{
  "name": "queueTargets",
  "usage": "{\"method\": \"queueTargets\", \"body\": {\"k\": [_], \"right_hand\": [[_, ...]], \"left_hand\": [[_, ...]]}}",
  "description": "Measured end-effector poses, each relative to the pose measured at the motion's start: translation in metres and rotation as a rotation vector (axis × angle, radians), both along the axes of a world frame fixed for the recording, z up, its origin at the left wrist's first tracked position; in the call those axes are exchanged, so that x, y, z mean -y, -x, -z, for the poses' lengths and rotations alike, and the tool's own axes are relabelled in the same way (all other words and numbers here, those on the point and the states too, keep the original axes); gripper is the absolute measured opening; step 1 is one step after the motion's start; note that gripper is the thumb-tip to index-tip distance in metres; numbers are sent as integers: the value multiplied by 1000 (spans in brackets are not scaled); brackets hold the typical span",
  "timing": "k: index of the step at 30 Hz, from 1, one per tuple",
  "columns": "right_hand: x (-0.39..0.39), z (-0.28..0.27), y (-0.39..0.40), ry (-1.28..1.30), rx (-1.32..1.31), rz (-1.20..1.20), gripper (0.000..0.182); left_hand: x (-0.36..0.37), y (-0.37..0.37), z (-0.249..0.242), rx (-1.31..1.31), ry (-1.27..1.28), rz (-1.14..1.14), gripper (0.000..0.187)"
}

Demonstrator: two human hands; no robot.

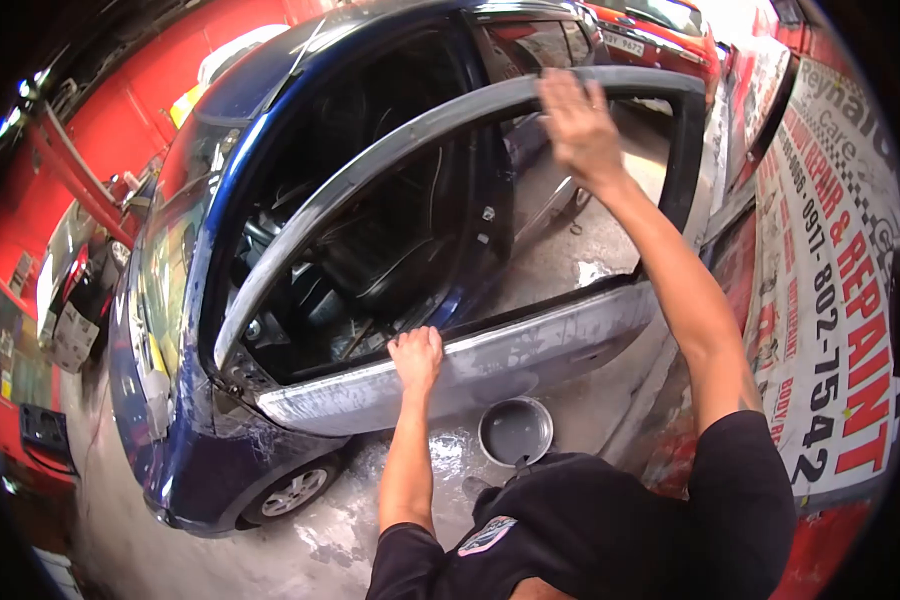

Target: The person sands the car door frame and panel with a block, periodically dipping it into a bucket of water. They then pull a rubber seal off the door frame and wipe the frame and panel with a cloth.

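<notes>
A grey, patchy car door (510, 345) stands open from a blue car (195, 430). On the door's lower window edge rests my left hand (416, 355), its fingers curled over the sill. My right hand (578, 125) lies against the top of the curved window frame (410, 135), fingers stretched out and slightly blurred. Whether anything thin is under the right palm cannot be seen. Below the door, a round bucket (516, 432) of dark liquid sits on the wet floor.
A large printed banner (840, 300) hangs at the right. Behind the blue car is a red car (650, 40). Another vehicle (75, 290) stands at the left by a red wall. The front wheel (292, 495) is at the lower left.
</notes>
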State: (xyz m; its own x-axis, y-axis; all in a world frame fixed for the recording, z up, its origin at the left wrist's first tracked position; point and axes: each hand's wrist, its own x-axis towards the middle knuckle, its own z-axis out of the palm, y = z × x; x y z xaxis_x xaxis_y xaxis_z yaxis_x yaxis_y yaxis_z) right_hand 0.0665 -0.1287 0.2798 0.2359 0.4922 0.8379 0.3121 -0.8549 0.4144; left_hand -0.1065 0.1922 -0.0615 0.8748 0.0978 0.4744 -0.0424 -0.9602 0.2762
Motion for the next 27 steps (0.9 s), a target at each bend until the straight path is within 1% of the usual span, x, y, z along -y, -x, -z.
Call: {"method": "queueTargets", "body": {"k": [2, 4, 6, 8, 9, 10, 11, 12, 13, 14, 15, 16, 17, 18, 19, 20, 22, 24, 25, 27], "right_hand": [[-16, 13, -6, -162, -14, 31, 57], [-79, 2, 31, -184, -146, -26, 58], [-130, 19, 44, -94, -151, -303, 57], [-123, 17, 31, -8, -125, -358, 58], [-97, 8, 30, -33, -145, -344, 57], [-62, -1, 22, -29, -53, -234, 55], [-22, -3, 5, -95, -15, -172, 53], [23, -8, -12, -157, 58, -65, 48], [70, -17, -17, -195, -15, 35, 44], [119, -19, -20, -199, 41, -13, 40], [161, -17, -12, -319, -43, -84, 41], [202, -5, -12, -413, -7, -111, 43], [233, 9, -4, -664, -38, -178, 45], [283, 40, -12, -859, -60, -177, 49], [325, 71, -20, -966, -36, -125, 50], [350, 98, -23, -1075, -21, -66, 51], [355, 135, -18, -1810, -445, -237, 55], [384, 199, -42, -2175, -803, -581, 57], [362, 198, -34, -2245, -774, -501, 53], [347, 216, -36, -2148, -918, -701, 52]], "left_hand": [[5, 0, -1, 25, 13, -27, 39], [4, -1, -2, -9, -6, -24, 38], [0, 1, -4, -13, -19, -12, 38], [3, -4, -5, -22, -35, 21, 38], [2, -1, -3, -46, -31, 15, 39], [2, 1, -1, -69, -19, -3, 39], [0, -1, 4, 20, -50, 1, 34], [-1, -4, 6, 26, -54, -7, 34], [-1, -5, 8, 21, -53, -3, 35], [-1, -5, 7, 17, -58, 4, 35], [1, -3, 0, -8, -36, 5, 36], [1, -2, -12, -125, 61, 24, 31], [6, -4, -17, 13, 164, 82, 26], [10, -5, -21, 146, 264, 140, 26], [16, -5, -51, 218, 199, 172, 29], [27, -5, -98, 282, 130, 204, 36], [42, -12, -178, 469, -28, 125, 47], [44, -32, -240, 592, -64, 29, 56], [40, -45, -264, 614, -83, -16, 62], [27, -76, -296, 624, -119, -95, 73]]}}
